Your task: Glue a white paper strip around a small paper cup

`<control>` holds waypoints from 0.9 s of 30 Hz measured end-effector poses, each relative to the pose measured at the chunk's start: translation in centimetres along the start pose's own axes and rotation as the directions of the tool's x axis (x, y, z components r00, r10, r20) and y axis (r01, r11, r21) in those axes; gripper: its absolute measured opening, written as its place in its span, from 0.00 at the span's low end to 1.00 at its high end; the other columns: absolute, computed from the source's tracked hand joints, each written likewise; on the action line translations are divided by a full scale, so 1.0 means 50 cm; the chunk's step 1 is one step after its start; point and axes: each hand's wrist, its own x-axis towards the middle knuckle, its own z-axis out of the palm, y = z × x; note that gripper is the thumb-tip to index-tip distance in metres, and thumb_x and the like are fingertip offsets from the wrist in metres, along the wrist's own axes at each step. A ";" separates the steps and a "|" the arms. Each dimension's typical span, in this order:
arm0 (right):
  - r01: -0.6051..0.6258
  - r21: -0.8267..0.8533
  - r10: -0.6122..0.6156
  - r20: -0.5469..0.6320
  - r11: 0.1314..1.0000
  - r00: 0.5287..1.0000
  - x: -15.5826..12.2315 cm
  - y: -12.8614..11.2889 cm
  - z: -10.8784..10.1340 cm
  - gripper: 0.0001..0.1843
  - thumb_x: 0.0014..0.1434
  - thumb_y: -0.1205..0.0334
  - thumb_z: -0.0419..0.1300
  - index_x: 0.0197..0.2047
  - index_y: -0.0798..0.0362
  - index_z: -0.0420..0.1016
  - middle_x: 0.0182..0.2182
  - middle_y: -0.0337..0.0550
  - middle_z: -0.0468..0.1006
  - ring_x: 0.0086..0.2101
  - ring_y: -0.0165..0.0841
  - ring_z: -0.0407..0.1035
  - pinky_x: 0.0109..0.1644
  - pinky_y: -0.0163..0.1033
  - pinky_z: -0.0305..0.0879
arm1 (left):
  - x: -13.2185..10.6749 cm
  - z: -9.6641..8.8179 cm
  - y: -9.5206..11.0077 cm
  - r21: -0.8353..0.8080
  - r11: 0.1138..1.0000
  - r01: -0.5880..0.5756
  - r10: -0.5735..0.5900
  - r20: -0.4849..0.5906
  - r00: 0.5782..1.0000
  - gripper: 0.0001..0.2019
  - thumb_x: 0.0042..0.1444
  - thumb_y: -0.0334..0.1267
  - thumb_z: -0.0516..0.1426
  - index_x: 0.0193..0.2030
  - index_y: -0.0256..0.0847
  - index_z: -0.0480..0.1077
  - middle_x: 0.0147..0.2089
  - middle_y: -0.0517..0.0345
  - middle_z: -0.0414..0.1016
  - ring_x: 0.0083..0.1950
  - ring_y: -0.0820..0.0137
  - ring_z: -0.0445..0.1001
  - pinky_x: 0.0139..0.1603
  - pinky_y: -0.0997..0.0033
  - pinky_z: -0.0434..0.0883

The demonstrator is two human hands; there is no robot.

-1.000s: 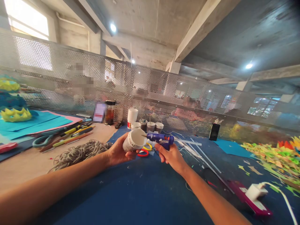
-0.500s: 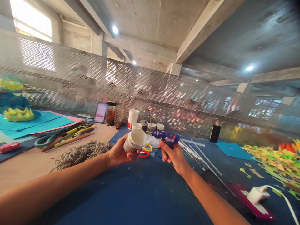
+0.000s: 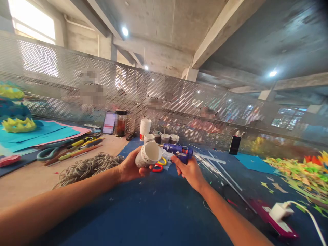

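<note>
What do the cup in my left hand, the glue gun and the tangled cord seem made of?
Cup: probably paper, matte, with a thin wall and printed lettering.
Glue gun: likely plastic, slightly shiny, with a moulded blue body.
Cord: perhaps cotton or jute, dull grey-beige, in limp loops.

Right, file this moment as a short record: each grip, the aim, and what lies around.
Left grip: holds a pale cup with lettering, tilted
Right grip: holds a blue glue gun
Aim: gun points towards the cup's rim; contact unclear
To the left: tangled grey cord
Behind the cup: stacked white cups
Far right: paper scraps
Lower right: magenta power strip with a white plug
</note>
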 end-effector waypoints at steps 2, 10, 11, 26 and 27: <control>0.001 -0.026 -0.001 -0.005 1.000 1.000 0.000 -0.002 0.000 0.28 0.62 0.40 0.62 0.21 0.51 0.66 0.13 0.32 0.65 0.16 0.25 0.59 0.21 0.32 0.56 | 0.000 0.000 0.001 0.007 1.000 0.001 -0.001 -0.001 1.000 0.26 0.65 0.58 0.51 0.44 0.33 0.75 0.29 0.45 0.77 0.19 0.74 0.67 0.21 0.79 0.60; -0.007 -0.089 0.008 0.018 0.996 1.000 -0.003 -0.007 0.001 0.30 0.63 0.40 0.61 0.18 0.50 0.65 0.13 0.33 0.64 0.16 0.25 0.59 0.22 0.33 0.57 | -0.002 0.004 0.004 0.038 0.999 -0.020 0.019 0.017 1.000 0.25 0.66 0.57 0.51 0.45 0.35 0.75 0.29 0.46 0.77 0.20 0.74 0.68 0.21 0.80 0.61; -0.003 -0.084 0.005 0.025 0.996 1.000 -0.004 -0.007 -0.001 0.29 0.63 0.40 0.61 0.19 0.50 0.65 0.13 0.32 0.64 0.15 0.25 0.59 0.22 0.32 0.56 | -0.002 0.005 0.004 0.040 0.999 -0.021 0.020 0.012 1.000 0.24 0.66 0.56 0.51 0.45 0.35 0.75 0.29 0.45 0.77 0.20 0.73 0.68 0.20 0.80 0.60; -0.014 0.200 0.000 0.070 0.980 0.998 0.002 0.010 -0.006 0.23 0.64 0.41 0.61 0.30 0.53 0.73 0.14 0.30 0.66 0.15 0.23 0.56 0.21 0.31 0.54 | -0.002 -0.011 -0.017 0.008 0.997 0.071 -0.071 0.078 0.994 0.28 0.63 0.60 0.53 0.44 0.32 0.76 0.27 0.46 0.77 0.20 0.74 0.65 0.20 0.79 0.55; -0.014 0.213 -0.003 0.083 0.977 0.997 0.002 0.012 -0.005 0.23 0.65 0.41 0.61 0.30 0.53 0.73 0.14 0.30 0.66 0.15 0.23 0.55 0.22 0.32 0.54 | -0.002 -0.010 -0.018 0.013 0.997 0.076 -0.077 0.082 0.994 0.29 0.63 0.61 0.52 0.43 0.32 0.76 0.27 0.46 0.77 0.20 0.74 0.65 0.20 0.79 0.55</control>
